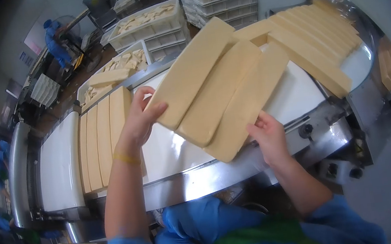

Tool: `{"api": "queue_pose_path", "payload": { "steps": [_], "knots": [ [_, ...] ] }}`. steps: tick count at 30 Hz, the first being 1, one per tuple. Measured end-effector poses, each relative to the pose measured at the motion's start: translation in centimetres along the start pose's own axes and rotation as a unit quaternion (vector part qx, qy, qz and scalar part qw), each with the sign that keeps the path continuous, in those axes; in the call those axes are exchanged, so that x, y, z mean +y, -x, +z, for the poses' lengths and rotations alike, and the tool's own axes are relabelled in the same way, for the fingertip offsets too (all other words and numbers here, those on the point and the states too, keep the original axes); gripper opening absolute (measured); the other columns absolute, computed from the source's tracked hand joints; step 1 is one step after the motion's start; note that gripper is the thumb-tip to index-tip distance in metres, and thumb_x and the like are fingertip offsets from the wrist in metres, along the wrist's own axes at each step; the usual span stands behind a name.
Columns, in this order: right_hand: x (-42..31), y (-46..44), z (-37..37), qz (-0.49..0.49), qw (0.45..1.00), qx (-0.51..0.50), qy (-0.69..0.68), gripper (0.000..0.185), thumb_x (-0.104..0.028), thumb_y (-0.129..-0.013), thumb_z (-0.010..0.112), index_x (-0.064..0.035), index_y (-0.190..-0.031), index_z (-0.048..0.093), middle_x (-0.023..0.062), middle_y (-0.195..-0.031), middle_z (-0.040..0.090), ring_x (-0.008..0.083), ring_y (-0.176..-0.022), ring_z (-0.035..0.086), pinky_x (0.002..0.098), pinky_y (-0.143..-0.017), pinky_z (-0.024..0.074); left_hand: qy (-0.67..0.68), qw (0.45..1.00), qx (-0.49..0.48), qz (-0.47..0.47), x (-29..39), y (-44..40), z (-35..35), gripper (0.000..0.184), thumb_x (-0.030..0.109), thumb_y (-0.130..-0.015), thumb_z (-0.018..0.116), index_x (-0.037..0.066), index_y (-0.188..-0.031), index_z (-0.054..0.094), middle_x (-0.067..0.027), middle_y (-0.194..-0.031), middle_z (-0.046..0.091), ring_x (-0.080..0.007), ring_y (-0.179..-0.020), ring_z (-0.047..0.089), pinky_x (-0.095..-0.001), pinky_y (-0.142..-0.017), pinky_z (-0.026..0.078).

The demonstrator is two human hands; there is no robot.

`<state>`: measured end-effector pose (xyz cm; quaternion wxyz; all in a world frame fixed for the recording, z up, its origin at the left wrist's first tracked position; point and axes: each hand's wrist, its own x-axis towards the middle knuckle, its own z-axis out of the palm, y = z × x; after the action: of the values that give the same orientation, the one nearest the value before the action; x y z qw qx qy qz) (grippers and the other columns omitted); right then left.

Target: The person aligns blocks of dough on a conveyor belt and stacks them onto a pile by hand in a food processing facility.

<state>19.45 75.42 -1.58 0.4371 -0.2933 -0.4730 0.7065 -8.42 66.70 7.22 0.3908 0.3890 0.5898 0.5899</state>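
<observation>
Three long, pale yellow slabs [222, 96] with rounded ends are fanned side by side between my hands, tilted above a white conveyor belt [160, 157]. What they are made of I cannot tell. My left hand [141, 119] is closed on the left slab's edge, thumb on its face. At the lower right, my right hand [270, 136] pinches the edge of the right slab. To the left, several similar slabs [105, 134] stand in a row on the belt. More slabs [315, 30] are lined up on the metal-edged surface at the right.
Beyond the belt are a white crate [145, 49] of broken pieces and stacked crates [224, 8]. A metal rail [203, 178] runs along the near edge, with a black knob [305, 130]. Another person in blue [57, 44] works at the far left.
</observation>
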Motion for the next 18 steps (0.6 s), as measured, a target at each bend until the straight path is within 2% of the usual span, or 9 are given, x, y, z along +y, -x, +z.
{"api": "queue_pose_path", "payload": {
  "steps": [5, 8, 11, 12, 14, 15, 16, 17, 18],
  "knots": [
    [0.7, -3.2, 2.0, -0.114, 0.969, -0.100, 0.193, 0.039, -0.004, -0.082, 0.065, 0.0007, -0.119, 0.055, 0.0107, -0.113, 0.063, 0.0225, -0.092, 0.064, 0.0297, -0.080, 0.0498, 0.117, 0.986, 0.106, 0.047, -3.9, 6.4, -2.3, 0.072, 0.017, -0.081, 0.071, 0.004, -0.141, 0.033, -0.0145, -0.128, 0.053, -0.0233, -0.119, 0.052, -0.0349, -0.101, 0.042],
    [-0.6, -5.1, 4.5, -0.254, 0.884, -0.152, 0.363, 0.042, -0.015, -0.080, 0.070, -0.0009, -0.117, 0.058, 0.0147, -0.119, 0.061, 0.0318, -0.101, 0.061, 0.0392, -0.089, 0.0474, 0.140, 0.976, 0.166, 0.020, -8.1, 9.5, -2.1, 0.072, 0.018, -0.083, 0.069, 0.003, -0.143, 0.032, -0.0127, -0.130, 0.052, -0.0208, -0.120, 0.051, -0.0337, -0.099, 0.044],
    [-3.0, -8.1, 2.9, -0.080, 0.855, -0.253, 0.445, 0.050, -0.024, -0.079, 0.072, -0.0014, -0.121, 0.057, 0.0162, -0.125, 0.058, 0.0355, -0.113, 0.054, 0.0434, -0.098, 0.0416, 0.095, 0.967, 0.229, -0.056, -10.7, 10.2, -2.0, 0.062, 0.014, -0.085, 0.068, 0.002, -0.137, 0.035, -0.0121, -0.121, 0.057, -0.0181, -0.109, 0.056, -0.0291, -0.089, 0.048],
    [-0.9, -10.0, -0.7, -0.210, 0.829, -0.151, 0.496, 0.058, -0.025, -0.077, 0.074, -0.0033, -0.127, 0.054, 0.0175, -0.128, 0.055, 0.0329, -0.122, 0.048, 0.0412, -0.104, 0.0378, 0.086, 0.966, 0.234, -0.065, -10.7, 9.9, -1.7, 0.060, 0.012, -0.085, 0.068, 0.002, -0.135, 0.035, -0.0122, -0.118, 0.058, -0.0175, -0.105, 0.057, -0.0282, -0.086, 0.048],
    [-5.4, -11.9, -7.4, -0.247, 0.759, 0.016, 0.602, 0.065, -0.027, -0.076, 0.076, -0.0036, -0.131, 0.049, 0.0191, -0.133, 0.049, 0.0338, -0.125, 0.045, 0.0430, -0.107, 0.0342, 0.089, 0.964, 0.234, -0.090, -10.5, 9.7, -2.0, 0.057, 0.010, -0.086, 0.067, 0.001, -0.132, 0.035, -0.0133, -0.115, 0.058, -0.0170, -0.100, 0.059, -0.0270, -0.083, 0.049],
    [-6.8, -13.8, -13.4, -0.282, 0.601, 0.123, 0.738, 0.074, -0.029, -0.074, 0.077, -0.0032, -0.135, 0.044, 0.0196, -0.133, 0.049, 0.0345, -0.126, 0.043, 0.0458, -0.107, 0.0327, 0.102, 0.962, 0.229, -0.106, -10.3, 9.7, -2.2, 0.056, 0.009, -0.086, 0.067, 0.001, -0.131, 0.035, -0.0142, -0.113, 0.058, -0.0172, -0.098, 0.059, -0.0269, -0.083, 0.049],
    [-11.0, -12.8, -15.1, -0.129, 0.521, 0.137, 0.833, 0.089, -0.034, -0.067, 0.080, -0.0023, -0.139, 0.039, 0.0201, -0.132, 0.049, 0.0350, -0.127, 0.042, 0.0467, -0.106, 0.0319, 0.115, 0.960, 0.223, -0.122, -10.2, 9.6, -2.3, 0.055, 0.008, -0.086, 0.067, 0.001, -0.130, 0.034, -0.0151, -0.112, 0.058, -0.0173, -0.097, 0.060, -0.0267, -0.082, 0.049],
    [-11.8, -12.7, -20.8, -0.088, 0.479, 0.140, 0.862, 0.100, -0.037, -0.059, 0.082, -0.0054, -0.141, 0.036, 0.0202, -0.132, 0.048, 0.0358, -0.127, 0.043, 0.0479, -0.103, 0.0354, 0.092, 0.961, 0.231, -0.123, -10.1, 9.3, -2.3, 0.056, 0.009, -0.085, 0.068, 0.000, -0.129, 0.034, -0.0154, -0.111, 0.058, -0.0176, -0.096, 0.060, -0.0271, -0.082, 0.050],
    [-12.7, -12.1, -24.4, 0.043, 0.521, 0.142, 0.840, 0.103, -0.035, -0.056, 0.083, -0.0092, -0.143, 0.034, 0.0213, -0.129, 0.051, 0.0386, -0.123, 0.047, 0.0485, -0.100, 0.0400, 0.068, 0.960, 0.238, -0.127, -10.0, 9.1, -2.1, 0.058, 0.010, -0.084, 0.069, -0.001, -0.129, 0.034, -0.0158, -0.110, 0.058, -0.0179, -0.095, 0.060, -0.0275, -0.082, 0.050]
  ]
}}
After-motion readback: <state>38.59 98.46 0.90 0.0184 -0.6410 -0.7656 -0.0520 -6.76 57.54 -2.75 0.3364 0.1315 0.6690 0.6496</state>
